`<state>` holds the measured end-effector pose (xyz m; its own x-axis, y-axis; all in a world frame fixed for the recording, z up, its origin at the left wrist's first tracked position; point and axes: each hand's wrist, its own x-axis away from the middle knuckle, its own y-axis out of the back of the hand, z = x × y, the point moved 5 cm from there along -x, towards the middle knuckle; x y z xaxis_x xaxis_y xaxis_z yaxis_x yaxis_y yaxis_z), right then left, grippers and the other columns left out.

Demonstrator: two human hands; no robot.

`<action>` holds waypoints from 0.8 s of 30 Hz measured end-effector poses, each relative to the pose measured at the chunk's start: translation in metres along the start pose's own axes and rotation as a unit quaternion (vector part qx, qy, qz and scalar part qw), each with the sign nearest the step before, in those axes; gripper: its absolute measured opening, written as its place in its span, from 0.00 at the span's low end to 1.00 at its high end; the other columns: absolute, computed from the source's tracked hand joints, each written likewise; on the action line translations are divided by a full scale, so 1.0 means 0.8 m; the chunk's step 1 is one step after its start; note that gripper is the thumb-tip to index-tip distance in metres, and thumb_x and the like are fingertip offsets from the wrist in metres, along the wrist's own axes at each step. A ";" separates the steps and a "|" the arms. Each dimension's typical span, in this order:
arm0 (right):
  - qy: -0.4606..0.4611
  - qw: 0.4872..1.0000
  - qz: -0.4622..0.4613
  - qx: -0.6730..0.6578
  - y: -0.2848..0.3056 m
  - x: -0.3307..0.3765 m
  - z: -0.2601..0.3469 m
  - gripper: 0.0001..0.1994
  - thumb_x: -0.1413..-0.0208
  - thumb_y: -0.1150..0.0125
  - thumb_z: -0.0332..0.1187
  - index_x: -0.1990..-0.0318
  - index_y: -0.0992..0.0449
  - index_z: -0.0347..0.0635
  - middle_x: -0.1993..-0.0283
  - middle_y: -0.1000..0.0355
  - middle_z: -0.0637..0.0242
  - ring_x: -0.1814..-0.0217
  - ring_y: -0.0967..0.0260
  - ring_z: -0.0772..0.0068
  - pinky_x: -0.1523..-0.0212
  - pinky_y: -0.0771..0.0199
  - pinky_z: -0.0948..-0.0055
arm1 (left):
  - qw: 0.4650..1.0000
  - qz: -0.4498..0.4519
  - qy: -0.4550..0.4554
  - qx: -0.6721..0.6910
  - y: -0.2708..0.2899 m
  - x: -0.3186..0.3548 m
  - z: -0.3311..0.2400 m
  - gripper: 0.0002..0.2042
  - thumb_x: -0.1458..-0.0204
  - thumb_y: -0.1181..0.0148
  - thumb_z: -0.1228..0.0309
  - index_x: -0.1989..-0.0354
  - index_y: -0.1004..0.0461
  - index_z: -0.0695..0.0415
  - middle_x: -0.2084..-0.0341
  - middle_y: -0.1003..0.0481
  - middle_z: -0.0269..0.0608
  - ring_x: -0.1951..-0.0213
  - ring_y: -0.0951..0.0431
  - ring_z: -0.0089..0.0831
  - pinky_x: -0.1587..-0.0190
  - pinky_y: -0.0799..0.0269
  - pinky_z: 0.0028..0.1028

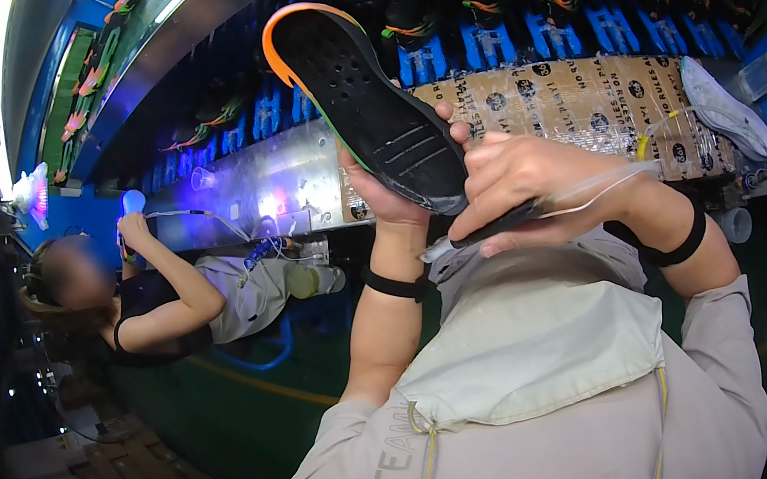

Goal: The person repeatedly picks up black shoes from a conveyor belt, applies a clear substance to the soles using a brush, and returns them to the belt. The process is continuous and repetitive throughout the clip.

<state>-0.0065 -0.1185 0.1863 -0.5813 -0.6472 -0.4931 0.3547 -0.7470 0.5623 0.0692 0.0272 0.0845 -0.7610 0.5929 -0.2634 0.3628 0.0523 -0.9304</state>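
My left hand (378, 184) grips a black shoe sole (346, 73) with an orange and green rim. It is held up at a tilt over the bench edge, with the holed end away from me. Close beside the sole's near end, my right hand (529, 169) is closed around a slim dark tool (500, 223) with a whitish, brush-like tip (436, 250). A thin pale tube runs back from it past my wrist. Whether the right fingers also touch the sole I cannot tell.
Printed cardboard (575, 111) covers part of the metal bench (292, 179). At right lie a white sole-shaped piece (725, 111) and a clear bottle (766, 76). Blue holders (488, 47) with dark shoes line the back. A co-worker (170, 296) works at left, holding a blue-lit object.
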 end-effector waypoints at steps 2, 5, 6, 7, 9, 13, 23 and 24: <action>-0.016 0.996 -0.080 -0.037 0.013 0.003 -0.001 0.14 0.45 0.22 0.33 0.51 0.12 0.43 0.67 0.21 0.61 0.62 0.27 0.58 0.50 0.31 0.58 | 1.000 0.012 0.015 0.014 -0.014 -0.002 -0.002 0.42 0.40 0.54 0.27 0.28 0.33 0.48 0.40 0.28 0.62 0.45 0.22 0.59 0.41 0.20 0.55; -0.049 0.973 -0.218 0.064 0.025 0.008 -0.011 0.15 0.47 0.22 0.29 0.51 0.12 0.41 0.66 0.20 0.59 0.64 0.25 0.61 0.57 0.27 0.63 | 0.996 -0.023 -0.028 -0.083 -0.002 -0.006 -0.011 0.44 0.40 0.54 0.27 0.28 0.32 0.50 0.41 0.25 0.61 0.43 0.20 0.54 0.39 0.20 0.53; -0.041 0.967 -0.240 0.078 0.027 0.008 -0.007 0.15 0.48 0.22 0.29 0.52 0.13 0.40 0.63 0.17 0.59 0.61 0.21 0.61 0.55 0.24 0.62 | 0.993 -0.042 -0.040 -0.104 -0.001 -0.010 -0.011 0.45 0.41 0.52 0.26 0.27 0.33 0.51 0.41 0.24 0.61 0.43 0.20 0.52 0.39 0.20 0.52; -0.033 0.957 -0.266 0.110 0.027 0.007 -0.006 0.15 0.49 0.22 0.28 0.52 0.13 0.40 0.63 0.18 0.60 0.61 0.21 0.61 0.56 0.25 0.62 | 0.991 -0.033 -0.050 -0.122 -0.008 -0.010 -0.008 0.41 0.36 0.55 0.30 0.29 0.30 0.54 0.39 0.23 0.57 0.41 0.19 0.49 0.36 0.21 0.48; -0.020 0.931 -0.319 0.174 0.024 0.003 -0.004 0.17 0.50 0.22 0.27 0.51 0.14 0.39 0.64 0.19 0.62 0.62 0.23 0.62 0.57 0.27 0.62 | 0.998 0.000 -0.048 0.037 -0.015 -0.009 0.006 0.42 0.35 0.61 0.31 0.27 0.32 0.54 0.37 0.24 0.59 0.38 0.22 0.54 0.32 0.25 0.52; 0.011 0.950 -0.217 0.225 -0.013 -0.003 -0.006 0.17 0.49 0.23 0.27 0.50 0.14 0.41 0.65 0.22 0.64 0.60 0.24 0.60 0.54 0.29 0.60 | 0.998 0.009 -0.053 -0.043 -0.012 -0.014 0.014 0.46 0.37 0.66 0.28 0.26 0.34 0.54 0.36 0.25 0.61 0.35 0.24 0.55 0.29 0.30 0.52; -0.027 0.985 -0.130 0.111 0.016 0.001 0.001 0.15 0.44 0.23 0.32 0.49 0.13 0.43 0.65 0.20 0.62 0.60 0.25 0.58 0.48 0.30 0.59 | 0.991 -0.061 -0.064 -0.097 -0.010 -0.013 0.003 0.43 0.41 0.47 0.29 0.26 0.34 0.48 0.42 0.24 0.58 0.41 0.23 0.55 0.41 0.19 0.54; 0.002 0.989 -0.091 0.113 0.010 0.000 0.006 0.16 0.44 0.23 0.33 0.49 0.13 0.43 0.68 0.22 0.62 0.62 0.27 0.60 0.51 0.31 0.59 | 0.997 -0.026 -0.038 -0.064 -0.012 -0.015 0.004 0.43 0.42 0.47 0.28 0.26 0.34 0.46 0.42 0.25 0.59 0.42 0.23 0.56 0.42 0.19 0.53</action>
<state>-0.0071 -0.1238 0.1945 -0.6168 -0.5063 -0.6027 0.0708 -0.7982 0.5982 0.0728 0.0169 0.0960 -0.8172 0.5247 -0.2386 0.3840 0.1870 -0.9042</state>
